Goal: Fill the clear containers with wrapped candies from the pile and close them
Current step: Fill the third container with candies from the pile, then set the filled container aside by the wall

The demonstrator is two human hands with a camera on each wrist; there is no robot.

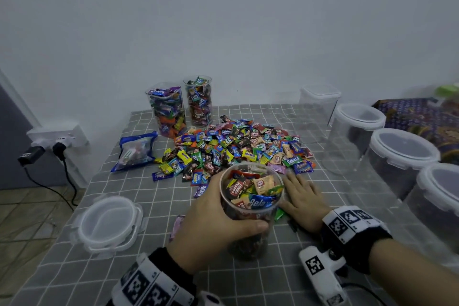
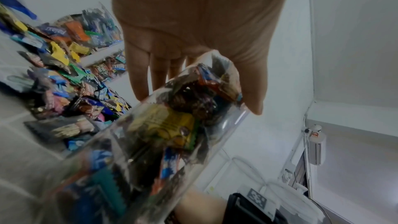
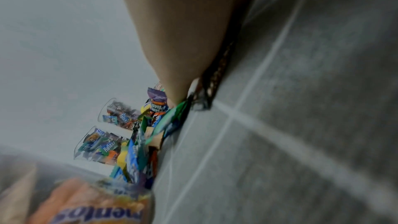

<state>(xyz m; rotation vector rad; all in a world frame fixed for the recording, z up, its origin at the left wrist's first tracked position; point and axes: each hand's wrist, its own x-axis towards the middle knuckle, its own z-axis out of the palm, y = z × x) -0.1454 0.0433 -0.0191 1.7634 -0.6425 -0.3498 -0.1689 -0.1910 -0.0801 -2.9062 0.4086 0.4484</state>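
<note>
A clear round container (image 1: 251, 197), filled to the rim with wrapped candies and without a lid, stands on the table's near middle. My left hand (image 1: 213, 215) grips its side, thumb in front and fingers behind; the left wrist view shows the same container (image 2: 155, 142) under those fingers (image 2: 140, 77). To its right, my right hand (image 1: 304, 197) lies flat on the cloth with straight fingers, touching a green candy (image 1: 279, 215) and a dark one (image 3: 215, 77). The candy pile (image 1: 236, 146) spreads just behind both hands.
Two filled lidless containers (image 1: 169, 109) (image 1: 198, 102) stand at the back. A loose lid (image 1: 109, 223) lies near left, beside a blue bag (image 1: 135, 151). Several lidded empty containers (image 1: 355, 131) line the right edge. The grey checked cloth (image 1: 173, 268) covers the table.
</note>
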